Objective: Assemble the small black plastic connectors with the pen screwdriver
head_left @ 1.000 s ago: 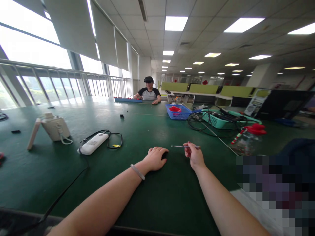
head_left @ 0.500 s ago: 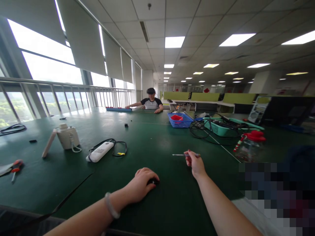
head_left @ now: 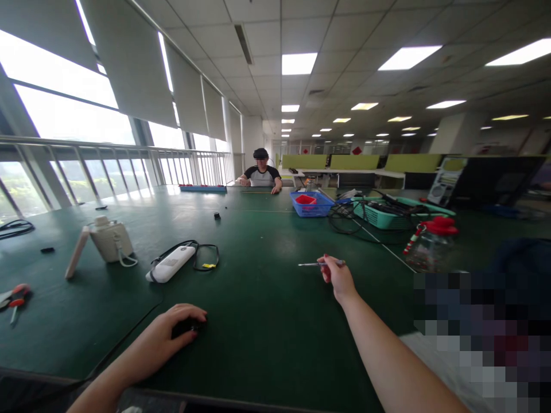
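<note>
My left hand (head_left: pixel 166 335) rests on the green table (head_left: pixel 267 321) near its front edge, fingers curled over a small black object (head_left: pixel 186 327) that I cannot identify. My right hand (head_left: pixel 338 278) is raised a little above the table further right and pinches a thin metal tool (head_left: pixel 316 264), which points left. The two hands are well apart.
A white device with a black cable (head_left: pixel 170 264) and a white container (head_left: pixel 109 241) lie at the left, red-handled pliers (head_left: pixel 15 295) at the far left. A red-lidded jar (head_left: pixel 428 244), blue basket (head_left: pixel 312 205) and teal basket (head_left: pixel 385 215) stand at right. Another person (head_left: pixel 262 172) sits at the far end.
My left hand has slid the small black object left and toward me, from beside the right hand to near the front edge. The right hand has kept the thin tool in about the same place.
</note>
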Action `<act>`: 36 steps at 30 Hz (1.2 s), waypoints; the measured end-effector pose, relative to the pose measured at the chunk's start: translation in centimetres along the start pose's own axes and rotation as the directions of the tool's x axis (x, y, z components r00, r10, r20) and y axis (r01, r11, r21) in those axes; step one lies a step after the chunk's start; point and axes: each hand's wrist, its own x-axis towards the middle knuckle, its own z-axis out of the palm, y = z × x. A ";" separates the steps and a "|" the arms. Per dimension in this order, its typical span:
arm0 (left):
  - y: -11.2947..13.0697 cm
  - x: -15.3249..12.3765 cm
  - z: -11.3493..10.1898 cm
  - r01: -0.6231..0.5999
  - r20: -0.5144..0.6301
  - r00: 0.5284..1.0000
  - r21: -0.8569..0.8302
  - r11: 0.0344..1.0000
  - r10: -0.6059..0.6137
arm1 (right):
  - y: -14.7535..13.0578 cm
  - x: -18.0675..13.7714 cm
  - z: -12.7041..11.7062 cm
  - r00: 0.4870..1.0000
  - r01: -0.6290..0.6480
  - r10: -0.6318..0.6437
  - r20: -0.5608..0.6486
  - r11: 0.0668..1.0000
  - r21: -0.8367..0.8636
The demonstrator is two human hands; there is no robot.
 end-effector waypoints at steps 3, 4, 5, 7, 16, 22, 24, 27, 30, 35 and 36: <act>-0.7 -0.3 0.3 0.013 -0.179 0.984 0.026 1.000 -0.008 | 0.0 0.0 0.0 1.000 0.001 -0.001 -0.010 1.000 -0.006; -0.9 -0.4 0.4 0.026 -0.246 0.969 0.037 0.999 -0.016 | 0.0 0.0 0.0 1.000 0.000 -0.001 -0.012 1.000 -0.009; -1.1 -0.5 0.5 0.041 -0.308 0.951 0.047 0.998 -0.025 | 0.0 0.0 0.0 1.000 0.000 0.000 -0.013 1.000 -0.011; -1.4 -0.7 0.6 0.067 -0.397 0.917 0.071 0.995 -0.034 | 0.1 0.1 -0.1 1.000 -0.006 0.005 -0.017 1.000 -0.011; -3.3 -2.1 0.9 0.097 -0.524 0.851 0.220 0.971 0.034 | 0.1 0.1 0.1 1.000 0.005 -0.006 -0.021 0.999 -0.034; -2.9 -2.6 1.2 0.043 -0.445 0.893 0.231 0.972 0.066 | 0.1 0.1 0.1 1.000 0.008 -0.009 -0.017 0.999 -0.047; -2.7 -2.4 1.3 0.029 -0.419 0.905 0.236 0.971 0.075 | 0.2 0.1 0.0 1.000 0.012 -0.013 -0.014 0.999 -0.048; -2.9 -2.0 1.5 0.015 -0.363 0.928 0.257 0.966 0.082 | 0.4 0.2 0.0 1.000 0.013 -0.014 -0.021 0.999 -0.030; -3.2 -1.7 1.7 0.047 -0.334 0.941 0.280 0.959 0.052 | 0.6 0.3 0.0 1.000 0.012 -0.012 -0.017 1.000 -0.018; -3.1 -1.6 2.3 0.070 -0.340 0.940 0.281 0.957 0.031 | 0.4 0.3 0.1 1.000 0.018 -0.018 -0.017 1.000 -0.015; -3.0 -1.6 2.3 0.066 -0.338 0.941 0.276 0.959 0.033 | 0.4 0.3 0.2 1.000 0.018 -0.018 -0.018 1.000 -0.012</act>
